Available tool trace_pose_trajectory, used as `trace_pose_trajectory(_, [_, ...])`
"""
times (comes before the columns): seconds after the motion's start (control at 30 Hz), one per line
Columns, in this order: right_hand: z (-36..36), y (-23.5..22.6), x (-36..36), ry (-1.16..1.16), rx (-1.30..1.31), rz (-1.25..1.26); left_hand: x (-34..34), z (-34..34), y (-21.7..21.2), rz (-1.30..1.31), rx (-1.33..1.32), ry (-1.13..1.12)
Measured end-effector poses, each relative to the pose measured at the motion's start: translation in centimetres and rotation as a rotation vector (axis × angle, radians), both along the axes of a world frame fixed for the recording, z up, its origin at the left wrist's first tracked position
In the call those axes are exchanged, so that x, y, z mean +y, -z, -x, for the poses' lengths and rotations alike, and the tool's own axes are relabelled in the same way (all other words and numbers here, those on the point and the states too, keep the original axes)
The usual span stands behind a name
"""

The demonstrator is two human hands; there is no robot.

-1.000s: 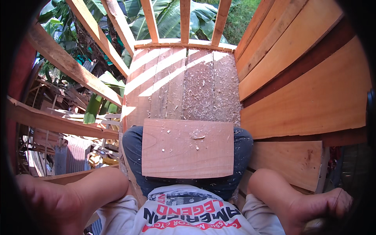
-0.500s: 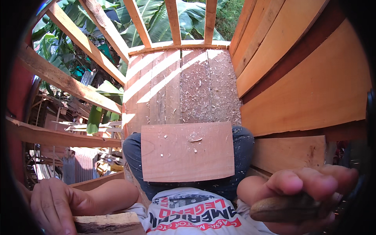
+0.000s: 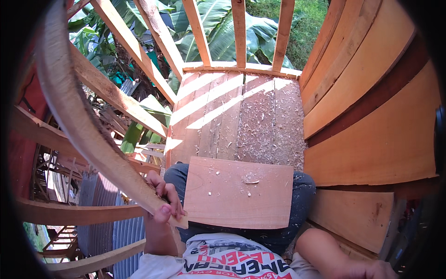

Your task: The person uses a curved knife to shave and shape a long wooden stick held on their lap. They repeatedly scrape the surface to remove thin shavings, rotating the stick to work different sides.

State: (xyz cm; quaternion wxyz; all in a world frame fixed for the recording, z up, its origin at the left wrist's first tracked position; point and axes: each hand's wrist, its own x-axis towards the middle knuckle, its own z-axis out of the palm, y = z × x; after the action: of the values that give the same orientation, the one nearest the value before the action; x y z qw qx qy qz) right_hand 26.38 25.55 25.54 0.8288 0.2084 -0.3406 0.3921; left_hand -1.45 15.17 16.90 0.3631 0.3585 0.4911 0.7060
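Note:
My left hand (image 3: 165, 200) is closed around the lower end of a long, pale wooden strip (image 3: 95, 142), whose one edge is rough and dark. The strip slants up past the left side of the view, its lower tip beside a flat wooden board (image 3: 239, 202). That reddish board lies across my lap with a few small chips and shavings on top. At the lower right edge only part of my right hand (image 3: 371, 269) shows; its fingers are cut off, so what it holds cannot be seen.
Slatted wooden rails (image 3: 125, 44) stand at the left and far side, with banana leaves beyond. Wide planks (image 3: 371, 139) form the right side. Wood shavings cover much of the plank floor (image 3: 260, 116) ahead of my legs.
My left hand has come up and inward with the wooden strip, which now rises across the left side. My right hand, earlier holding a brown rounded wooden-looking piece, has dropped toward the lower edge.

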Motion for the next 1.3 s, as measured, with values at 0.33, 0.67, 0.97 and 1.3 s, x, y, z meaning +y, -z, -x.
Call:
trace_pose_trajectory(0.33, [2.8, 14.3, 1.5, -0.380, -1.096, 0.822, 1.7, -1.0, 3.4, 0.399, 0.477, 0.040])
trace_pose_trajectory(0.67, [5.0, 11.6, 4.4, 0.537, -1.771, 0.153, 3.0, -4.2, 2.8, 0.359, 0.121, 0.409])
trace_pose_trajectory(0.97, [5.1, 10.7, 7.3, 0.906, -1.720, -0.081, 1.0, -5.0, 2.4, 0.344, 0.154, 0.467])
trace_pose_trajectory(1.3, [3.0, 12.0, 11.2, 0.665, -1.562, 0.627, -0.9, -4.7, 3.6, 0.339, -0.097, 0.619])
